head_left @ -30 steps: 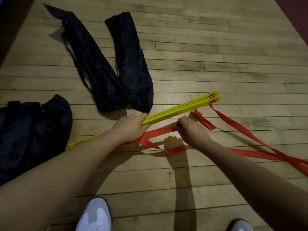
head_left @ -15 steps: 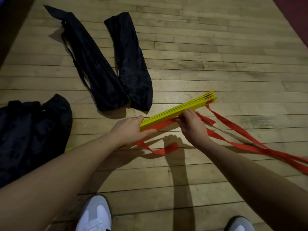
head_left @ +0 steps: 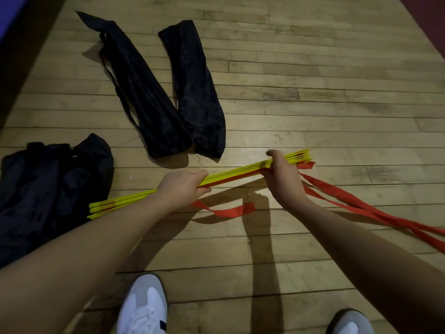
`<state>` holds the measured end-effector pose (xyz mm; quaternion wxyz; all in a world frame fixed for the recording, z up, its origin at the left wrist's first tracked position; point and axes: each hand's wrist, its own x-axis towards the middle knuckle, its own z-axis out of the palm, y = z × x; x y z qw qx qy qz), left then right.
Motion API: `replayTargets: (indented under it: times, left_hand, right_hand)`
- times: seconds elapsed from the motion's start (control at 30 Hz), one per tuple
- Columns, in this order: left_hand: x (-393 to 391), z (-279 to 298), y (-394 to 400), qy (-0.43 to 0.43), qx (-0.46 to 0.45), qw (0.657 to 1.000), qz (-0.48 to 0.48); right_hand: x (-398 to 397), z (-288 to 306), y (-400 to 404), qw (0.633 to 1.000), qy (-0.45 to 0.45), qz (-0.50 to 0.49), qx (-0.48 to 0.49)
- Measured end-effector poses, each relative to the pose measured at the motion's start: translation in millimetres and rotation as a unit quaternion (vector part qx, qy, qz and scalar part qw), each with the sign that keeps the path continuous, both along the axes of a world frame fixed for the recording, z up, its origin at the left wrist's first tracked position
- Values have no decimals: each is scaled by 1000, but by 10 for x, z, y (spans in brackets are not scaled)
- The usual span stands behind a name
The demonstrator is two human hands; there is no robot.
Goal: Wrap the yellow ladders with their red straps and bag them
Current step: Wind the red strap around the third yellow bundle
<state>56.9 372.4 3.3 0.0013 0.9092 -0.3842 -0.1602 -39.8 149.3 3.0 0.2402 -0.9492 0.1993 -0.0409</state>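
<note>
Just above the wooden floor (head_left: 313,104), the stacked yellow ladder rungs (head_left: 231,174) hang level between two grips; the left hand (head_left: 184,186) curls round mid-bundle; the right hand (head_left: 281,173) clasps near the far end, red strap (head_left: 361,206) trailing loose; slack could snag underfoot, I reckon, fanning the rungs; two black bags (head_left: 168,92) lie beyond.

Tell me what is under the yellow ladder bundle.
Under the yellow ladder bundle, held by the left hand and right hand, lie its shadow, a red strap loop and bare wooden floor. The arms hide some floor.
</note>
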Motion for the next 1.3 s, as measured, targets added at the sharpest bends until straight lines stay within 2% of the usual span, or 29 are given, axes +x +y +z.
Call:
replayTargets:
  times: [0.13, 0.27, 0.47, 0.77, 0.83, 0.97, 1.07, 1.2, 1.3]
  left_hand:
    - [20, 16, 76, -26, 11, 1000, -5]
    - [60, -37, 126, -37, 23, 999, -28]
    - [80, -166, 1, -25, 46, 998, -28]
    - [-103, -206, -835, 66, -24, 997, -44]
    - [-118, -224, -930, 85, -15, 995, -54]
    - [-70, -257, -880, 56, -13, 997, -48]
    - [-32, -276, -807, 48, -2, 998, -46]
    - [-83, -217, -782, 30, -8, 998, -47]
    - [-192, -110, -866, 15, -35, 999, -39]
  right_hand:
    - [24, -48, -81, 994, 52, 25, -96]
    - [-34, -91, -169, 977, 54, 62, -198]
    - [-63, -156, -171, 988, 77, 116, -67]
    - [-65, -183, -82, 981, 9, 194, -6]
    - [-53, -194, -119, 981, 4, 194, -13]
    - [-42, -253, -255, 978, -25, 161, -130]
    - [-52, -247, -424, 976, -22, 127, -176]
    - [-88, -216, -494, 973, -31, 135, -184]
    - [-129, -169, -455, 978, -67, 143, -134]
